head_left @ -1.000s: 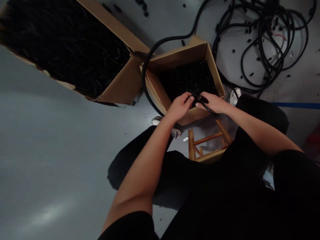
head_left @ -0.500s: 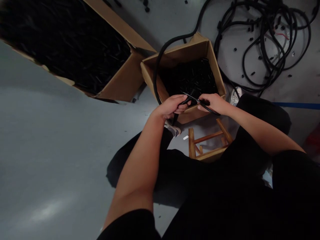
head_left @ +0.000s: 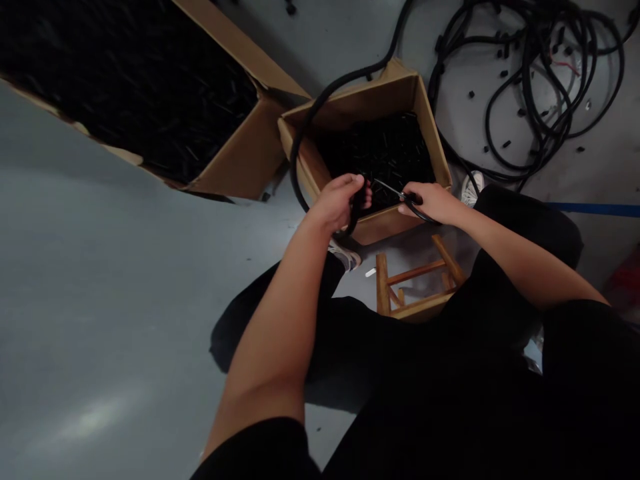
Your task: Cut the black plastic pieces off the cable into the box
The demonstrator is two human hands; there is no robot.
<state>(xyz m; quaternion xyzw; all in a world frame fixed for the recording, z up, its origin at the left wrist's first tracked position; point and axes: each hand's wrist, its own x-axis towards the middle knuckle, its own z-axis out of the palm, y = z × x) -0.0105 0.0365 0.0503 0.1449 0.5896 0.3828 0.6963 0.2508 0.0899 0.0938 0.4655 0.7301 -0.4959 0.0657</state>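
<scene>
My left hand (head_left: 340, 202) is closed round the end part of a thick black hose (head_left: 320, 100), which arches over the left side of a cardboard box (head_left: 367, 100). Black-handled scissors (head_left: 401, 195) are gripped in my right hand (head_left: 429, 201); their blades point up and left toward my left hand, apart from the hose. Both hands are over the near edge of the box. Many short black pieces (head_left: 390, 150) lie inside it.
A larger cardboard box (head_left: 240, 150) full of black pieces stands at the upper left. Coiled black hose (head_left: 525, 87) and scattered pieces lie on the floor at the upper right. A wooden stool (head_left: 383, 283) is between my legs.
My left hand has turned and moved slightly up and left, away from the scissor blades, with the hose in it. The hose's arch has shifted left.
</scene>
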